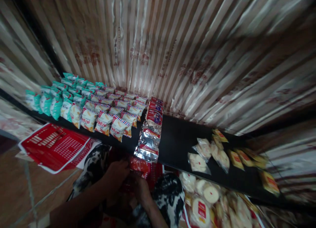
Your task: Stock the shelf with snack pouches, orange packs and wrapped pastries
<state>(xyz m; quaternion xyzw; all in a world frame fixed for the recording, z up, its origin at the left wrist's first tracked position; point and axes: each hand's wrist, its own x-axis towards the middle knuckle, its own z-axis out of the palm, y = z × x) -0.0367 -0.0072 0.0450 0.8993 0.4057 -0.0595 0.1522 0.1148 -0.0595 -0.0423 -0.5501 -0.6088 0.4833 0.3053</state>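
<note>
Low in the middle, just below the shelf edge, my left hand [120,169] and my right hand [140,186] are close together. Their fingers are curled and dim, and appear closed on a shiny red packet [139,165]. Shadow hides the exact grip. Directly above, a row of silver and red packets [150,132] lies overlapping across the black shelf [179,139]. Left of that row, white and orange snack bags with striped tops [103,122] stand in rows. Teal snack bags [56,106] fill the shelf's left end.
Clear bags of round pale pieces [198,162] and yellow packets [235,159] lie at the shelf's right. Below are more bagged pale rounds [211,193]. A red basket [61,144] stands on the tiled floor at left. Striped plastic sheeting [158,50] hangs behind the shelf.
</note>
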